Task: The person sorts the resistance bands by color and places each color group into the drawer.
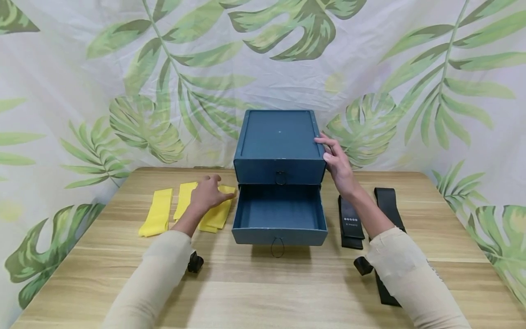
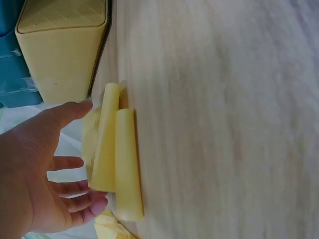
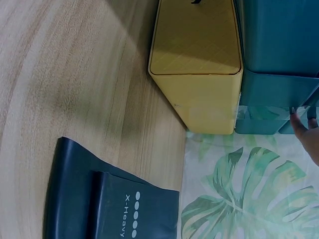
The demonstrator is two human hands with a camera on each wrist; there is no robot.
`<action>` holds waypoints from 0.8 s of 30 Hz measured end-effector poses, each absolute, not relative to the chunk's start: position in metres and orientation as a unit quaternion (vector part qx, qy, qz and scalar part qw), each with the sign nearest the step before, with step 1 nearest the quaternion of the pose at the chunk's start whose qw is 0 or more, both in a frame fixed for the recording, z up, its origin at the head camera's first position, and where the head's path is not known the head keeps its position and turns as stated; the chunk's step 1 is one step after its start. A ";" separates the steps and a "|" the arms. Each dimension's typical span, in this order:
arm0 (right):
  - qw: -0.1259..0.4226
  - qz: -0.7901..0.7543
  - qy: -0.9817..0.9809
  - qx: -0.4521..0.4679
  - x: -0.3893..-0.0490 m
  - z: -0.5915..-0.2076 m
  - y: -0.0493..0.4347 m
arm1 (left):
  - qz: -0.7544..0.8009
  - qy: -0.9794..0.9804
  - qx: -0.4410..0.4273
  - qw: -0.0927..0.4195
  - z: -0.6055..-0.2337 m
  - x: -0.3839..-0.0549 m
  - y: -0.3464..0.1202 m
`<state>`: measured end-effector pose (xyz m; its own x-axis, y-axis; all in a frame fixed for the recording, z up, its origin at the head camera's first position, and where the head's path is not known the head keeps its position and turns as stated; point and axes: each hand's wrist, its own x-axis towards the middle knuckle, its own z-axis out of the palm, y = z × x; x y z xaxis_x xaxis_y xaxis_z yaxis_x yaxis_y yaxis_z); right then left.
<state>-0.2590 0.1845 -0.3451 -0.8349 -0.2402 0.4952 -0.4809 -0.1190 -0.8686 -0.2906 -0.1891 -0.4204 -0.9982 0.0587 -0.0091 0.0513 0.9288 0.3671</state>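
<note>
A blue drawer box (image 1: 279,137) stands at the middle back of the table, its lower blue drawer (image 1: 279,235) pulled out and bare inside. My right hand (image 1: 339,167) rests on the box's right side, fingertips at the top edge. To the left, my left hand (image 1: 207,194) hovers close over a folded yellow exercise band (image 1: 219,214), thumb and fingers spread. In the left wrist view the fingertips are right beside the folded yellow bands (image 2: 128,167). More yellow bands (image 1: 157,212) lie further left.
Right of the box lies a folded black band (image 1: 351,221) marked X-Heavy, with another black band (image 1: 387,203) beyond the right forearm. Both wrist views show a yellow lower unit (image 3: 209,104) under the blue ones. A leaf-print cloth (image 1: 197,77) hangs behind the table.
</note>
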 end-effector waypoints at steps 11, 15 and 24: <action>0.091 0.695 -0.658 0.274 -0.259 -0.345 0.184 | 0.250 0.964 0.089 -0.017 -0.426 -0.302 -0.189; 0.094 0.696 -0.657 0.276 -0.260 -0.346 0.185 | 0.250 0.961 0.120 -0.008 -0.424 -0.306 -0.189; 0.088 0.696 -0.659 0.272 -0.259 -0.345 0.185 | 0.192 0.967 0.166 0.039 -0.410 -0.309 -0.191</action>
